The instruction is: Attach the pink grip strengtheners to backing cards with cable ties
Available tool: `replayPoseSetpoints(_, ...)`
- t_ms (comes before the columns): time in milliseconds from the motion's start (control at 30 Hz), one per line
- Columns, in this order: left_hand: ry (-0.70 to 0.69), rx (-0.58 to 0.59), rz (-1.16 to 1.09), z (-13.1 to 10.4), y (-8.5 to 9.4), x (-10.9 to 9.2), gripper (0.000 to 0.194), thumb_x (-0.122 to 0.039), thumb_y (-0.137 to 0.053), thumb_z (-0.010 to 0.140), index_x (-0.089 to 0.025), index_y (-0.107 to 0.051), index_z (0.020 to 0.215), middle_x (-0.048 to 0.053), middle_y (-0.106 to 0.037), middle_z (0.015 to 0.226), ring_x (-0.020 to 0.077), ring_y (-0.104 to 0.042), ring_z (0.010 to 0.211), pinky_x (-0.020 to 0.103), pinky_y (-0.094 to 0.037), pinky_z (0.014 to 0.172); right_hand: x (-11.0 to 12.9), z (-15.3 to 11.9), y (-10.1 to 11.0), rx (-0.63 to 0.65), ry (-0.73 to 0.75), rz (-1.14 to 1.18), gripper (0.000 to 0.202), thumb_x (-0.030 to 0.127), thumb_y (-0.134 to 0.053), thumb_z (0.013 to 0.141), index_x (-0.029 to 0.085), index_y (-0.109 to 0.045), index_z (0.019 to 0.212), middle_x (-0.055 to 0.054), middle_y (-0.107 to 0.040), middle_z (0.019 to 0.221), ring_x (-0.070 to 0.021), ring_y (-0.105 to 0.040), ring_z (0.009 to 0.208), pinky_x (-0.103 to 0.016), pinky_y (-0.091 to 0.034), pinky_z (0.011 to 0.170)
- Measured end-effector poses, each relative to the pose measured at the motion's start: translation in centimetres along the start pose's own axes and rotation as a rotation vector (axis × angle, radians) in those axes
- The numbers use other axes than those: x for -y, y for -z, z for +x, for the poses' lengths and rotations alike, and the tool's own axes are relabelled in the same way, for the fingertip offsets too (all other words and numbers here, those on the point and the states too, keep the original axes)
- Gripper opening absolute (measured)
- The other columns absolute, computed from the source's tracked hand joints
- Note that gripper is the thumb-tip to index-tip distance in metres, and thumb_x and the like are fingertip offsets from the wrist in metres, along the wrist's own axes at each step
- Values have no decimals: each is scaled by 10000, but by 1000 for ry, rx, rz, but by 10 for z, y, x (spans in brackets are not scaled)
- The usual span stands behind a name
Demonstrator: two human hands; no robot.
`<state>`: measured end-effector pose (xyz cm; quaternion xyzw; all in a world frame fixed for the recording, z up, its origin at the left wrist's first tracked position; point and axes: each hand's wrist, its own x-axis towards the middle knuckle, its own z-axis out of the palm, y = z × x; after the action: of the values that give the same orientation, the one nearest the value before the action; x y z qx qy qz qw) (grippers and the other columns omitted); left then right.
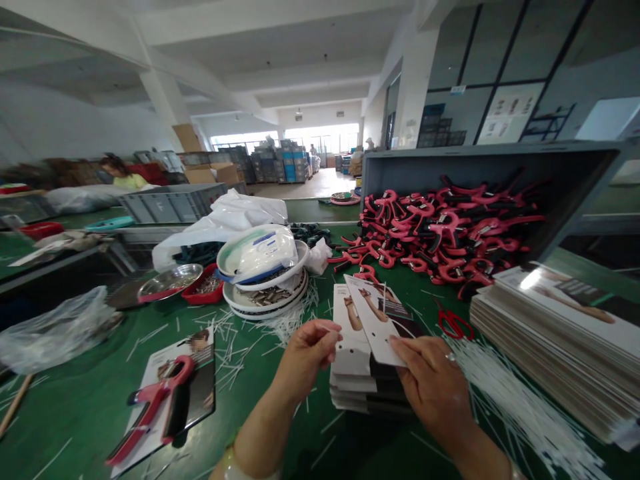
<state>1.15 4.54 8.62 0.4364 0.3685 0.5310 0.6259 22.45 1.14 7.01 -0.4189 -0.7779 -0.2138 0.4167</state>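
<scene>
My right hand (433, 377) pinches a printed backing card (373, 320) by its lower edge, tilted above a stack of similar cards (347, 363). A thin white cable tie shows against this card, close to my right fingers. My left hand (313, 343) is closed in a pinch beside the stack's left edge; what sits between its fingertips is too small to make out. At the left, a red-and-black spring clamp (155, 407) lies on another printed card (203, 383).
Red-and-black clamps (425, 227) spill from a tipped grey crate (500, 157). A tall card stack (545, 353), red scissors (454, 323) and a heap of white cable ties (525, 407) lie right. Stacked bowls (265, 307), a red tray (205, 293) and a plastic bag (60, 333) stand left. Behind, a person (127, 177).
</scene>
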Motion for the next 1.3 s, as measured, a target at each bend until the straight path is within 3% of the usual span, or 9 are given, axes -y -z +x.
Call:
replayPoseSetpoints(100,-103,-2,-186,3,-20,8,351,-457,-732,672,-151,-573,742,-8,-605,777,27,-471,515,125,-336,418,3,6,-1,-12,7,20,206,126,-465,869,127,-596,1028,-93,-606,880,-203,-513,822,-344,-457,714)
replayPoseSetpoints(267,87,16,-324,10,-40,14,374,-463,-736,669,-153,-536,727,-79,-449,546,4,-354,386,92,-259,326,2,8,1,-89,-39,76,169,161,-518,869,130,-580,1023,-87,-602,880,-191,-532,820,-342,-451,727)
replayPoseSetpoints(400,70,-52,-410,9,-42,14,344,-408,-752,674,-139,-625,847,-9,-582,736,26,-520,529,91,-420,429,0,8,3,-86,-78,114,166,171,-532,867,134,-578,1023,-80,-601,887,-185,-538,828,-341,-441,738)
replayPoseSetpoints(500,38,71,-436,1,-42,11,389,-391,-742,694,-147,-656,985,68,-619,963,75,-577,679,113,-469,473,-3,8,4,-89,-137,131,163,180,-542,864,149,-589,1017,-70,-597,881,-178,-540,820,-327,-444,725)
replayPoseSetpoints(600,-57,161,-424,-8,-41,9,343,-433,-682,746,-149,-672,937,84,-619,976,103,-571,719,139,-480,477,-6,8,4,-90,-201,150,172,187,-555,859,162,-601,1023,-64,-596,893,-174,-548,833,-314,-451,725)
replayPoseSetpoints(733,-204,134,-395,-8,-45,10,236,-398,-673,766,-167,-643,804,48,-620,929,102,-578,734,177,-505,583,-7,9,6,-94,-226,168,179,194,-566,856,170,-611,1028,-58,-601,901,-168,-558,843,-310,-454,742)
replayPoseSetpoints(900,-213,57,-391,1,-55,12,275,-416,-646,783,-160,-564,726,-16,-545,710,64,-502,592,186,-486,568,-3,11,5,-105,-240,187,173,197,-562,859,181,-616,1023,-50,-605,897,-160,-565,836,-294,-460,726)
replayPoseSetpoints(1133,-231,-145,-465,2,-61,10,296,-448,-696,723,-170,-601,756,-17,-558,769,64,-539,668,161,-488,624,-2,10,1,-108,-271,217,180,201,-576,848,188,-624,1021,-54,-617,902,-172,-577,847,-315,-470,738)
replayPoseSetpoints(1300,-255,-111,-338,0,-58,11,340,-482,-641,761,-189,-641,935,41,-614,898,96,-553,678,149,-427,475,-1,11,3,-108,-289,221,158,213,-569,852,192,-635,994,-53,-630,890,-174,-589,829,-314,-478,723)
